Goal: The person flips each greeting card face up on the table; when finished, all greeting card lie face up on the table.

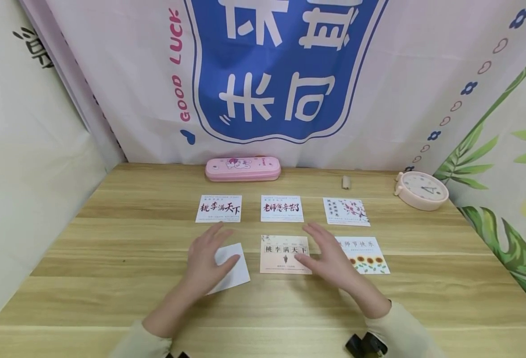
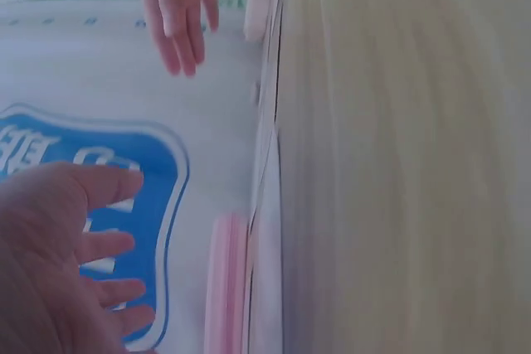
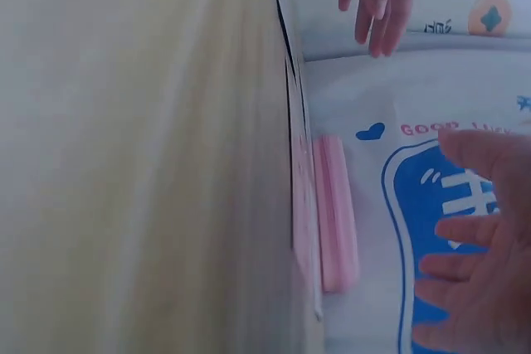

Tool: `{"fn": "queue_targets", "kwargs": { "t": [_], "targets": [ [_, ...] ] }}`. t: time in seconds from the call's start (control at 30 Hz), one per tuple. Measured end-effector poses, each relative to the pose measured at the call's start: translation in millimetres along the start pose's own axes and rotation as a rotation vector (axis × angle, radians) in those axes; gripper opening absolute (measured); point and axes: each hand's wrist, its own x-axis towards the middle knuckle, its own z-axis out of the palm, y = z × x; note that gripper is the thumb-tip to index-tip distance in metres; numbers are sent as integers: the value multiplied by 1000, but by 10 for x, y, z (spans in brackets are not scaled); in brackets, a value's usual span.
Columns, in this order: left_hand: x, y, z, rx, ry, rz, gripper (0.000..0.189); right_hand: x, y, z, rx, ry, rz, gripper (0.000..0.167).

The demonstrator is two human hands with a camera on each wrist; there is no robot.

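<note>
In the head view my left hand (image 1: 206, 261) hovers over a plain white card (image 1: 236, 271) that lies tilted and partly hidden beneath it. My right hand (image 1: 332, 258) is above the gap between a cream card with boxed characters (image 1: 278, 256) and a sunflower card (image 1: 372, 251), covering part of each. Both hands have fingers spread and hold nothing. Behind them lie two cards with red brush lettering, one at left (image 1: 218, 209) and one in the middle (image 1: 282, 209), plus a blossom card (image 1: 347, 211) at right. Each wrist view shows the hands raised above the tabletop.
A pink pencil case (image 1: 242, 169) lies at the wooden table's (image 1: 124, 298) back edge. To the right are a small beige cylinder (image 1: 346, 182) and a round pink clock (image 1: 422, 190). A printed curtain (image 1: 142, 99) hangs directly behind the table.
</note>
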Motion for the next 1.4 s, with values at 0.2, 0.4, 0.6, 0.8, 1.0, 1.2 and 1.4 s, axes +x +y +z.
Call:
{"fn": "queue_targets", "kwargs": {
  "t": [0.2,0.4,0.6,0.8,1.0,1.2,1.4],
  "targets": [
    [-149,-308,-313,-71,-66,5,59,170,-244,165,100,-129,-75,69],
    [-289,-519,-464,-74,-181,-69,78,384,-365,412,161,-264,-127,75],
    [-346,-639,-423,-85,-241,-111,83,512,-380,632,106,-362,-163,82],
    [-396,-727,-367,-36,-284,-124,87,523,-325,794,-31,-416,-192,84],
    [-426,-751,-348,12,-321,-125,91,496,-279,874,-126,-439,-189,87],
    [-422,-733,-388,23,-351,-119,91,488,-266,910,-166,-425,-186,83],
    [-425,-743,-407,27,-365,-115,90,482,-276,922,-150,-405,-169,73]
  ]
}}
